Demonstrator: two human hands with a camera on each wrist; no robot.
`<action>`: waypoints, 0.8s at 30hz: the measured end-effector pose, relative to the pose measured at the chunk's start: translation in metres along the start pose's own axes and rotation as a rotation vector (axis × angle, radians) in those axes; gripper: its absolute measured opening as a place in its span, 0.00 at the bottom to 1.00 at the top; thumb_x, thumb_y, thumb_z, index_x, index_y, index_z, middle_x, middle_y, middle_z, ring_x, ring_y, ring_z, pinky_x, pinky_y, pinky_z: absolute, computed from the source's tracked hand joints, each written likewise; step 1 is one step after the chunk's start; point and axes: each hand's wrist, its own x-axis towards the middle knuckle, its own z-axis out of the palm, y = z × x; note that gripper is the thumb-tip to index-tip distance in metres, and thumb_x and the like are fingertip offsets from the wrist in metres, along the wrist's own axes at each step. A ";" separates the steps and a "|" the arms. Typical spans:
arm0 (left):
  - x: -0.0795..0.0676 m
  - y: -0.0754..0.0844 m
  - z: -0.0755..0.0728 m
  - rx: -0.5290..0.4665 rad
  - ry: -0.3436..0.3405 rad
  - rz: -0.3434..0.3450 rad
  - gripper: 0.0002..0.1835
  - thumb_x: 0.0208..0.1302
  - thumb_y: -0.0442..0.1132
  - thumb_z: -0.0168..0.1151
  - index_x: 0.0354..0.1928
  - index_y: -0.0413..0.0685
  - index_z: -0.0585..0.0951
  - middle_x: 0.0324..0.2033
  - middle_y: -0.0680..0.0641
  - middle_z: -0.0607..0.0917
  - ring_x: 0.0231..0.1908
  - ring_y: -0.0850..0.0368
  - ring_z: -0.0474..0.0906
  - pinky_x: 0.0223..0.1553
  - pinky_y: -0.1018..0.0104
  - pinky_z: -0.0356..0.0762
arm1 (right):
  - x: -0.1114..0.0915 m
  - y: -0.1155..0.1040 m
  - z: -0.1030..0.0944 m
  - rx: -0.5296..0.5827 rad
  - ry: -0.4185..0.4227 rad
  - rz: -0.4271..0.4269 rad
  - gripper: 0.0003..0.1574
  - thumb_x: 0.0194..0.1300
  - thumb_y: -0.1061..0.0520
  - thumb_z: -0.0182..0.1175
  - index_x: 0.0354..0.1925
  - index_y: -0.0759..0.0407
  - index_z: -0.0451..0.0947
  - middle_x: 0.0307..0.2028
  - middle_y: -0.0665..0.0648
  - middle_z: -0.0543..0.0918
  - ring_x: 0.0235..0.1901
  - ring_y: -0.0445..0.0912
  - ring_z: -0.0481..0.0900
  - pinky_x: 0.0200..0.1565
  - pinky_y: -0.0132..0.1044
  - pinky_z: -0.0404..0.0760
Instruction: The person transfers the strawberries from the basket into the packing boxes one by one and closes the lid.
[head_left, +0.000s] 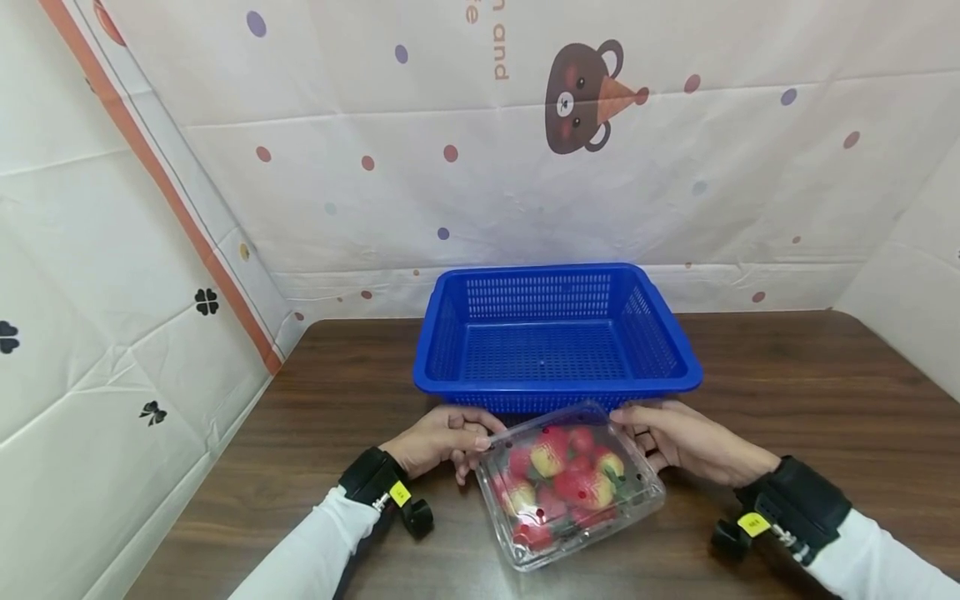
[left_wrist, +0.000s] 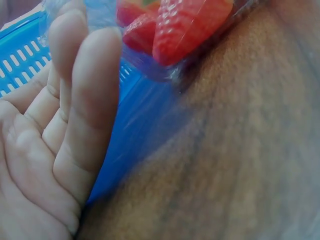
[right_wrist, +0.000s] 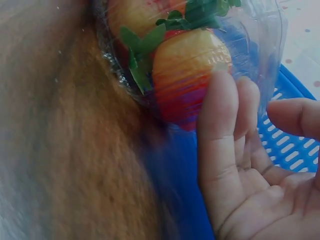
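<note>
A clear plastic box full of red and yellowish strawberries is turned at an angle just in front of the blue basket. My left hand grips its far left corner, thumb on the rim and fingers below. On the opposite side, my right hand holds the far right corner with the thumb at the edge. The right wrist view has the fingertips against the box wall, beside a strawberry with green leaves. In the left wrist view, strawberries show through the plastic beyond the fingers.
Right behind the box stands a blue slotted basket with nothing in it. Brown wood-grain table extends to both sides. A pale printed cloth hangs behind and at the sides. Each wrist wears a black strap with a camera.
</note>
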 end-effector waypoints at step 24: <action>0.004 -0.003 -0.001 -0.053 0.147 0.052 0.10 0.67 0.42 0.59 0.38 0.41 0.77 0.21 0.51 0.80 0.16 0.59 0.76 0.19 0.65 0.83 | 0.003 0.013 -0.011 0.153 -0.376 -0.066 0.18 0.75 0.64 0.32 0.41 0.60 0.70 0.33 0.54 0.83 0.31 0.43 0.83 0.35 0.34 0.86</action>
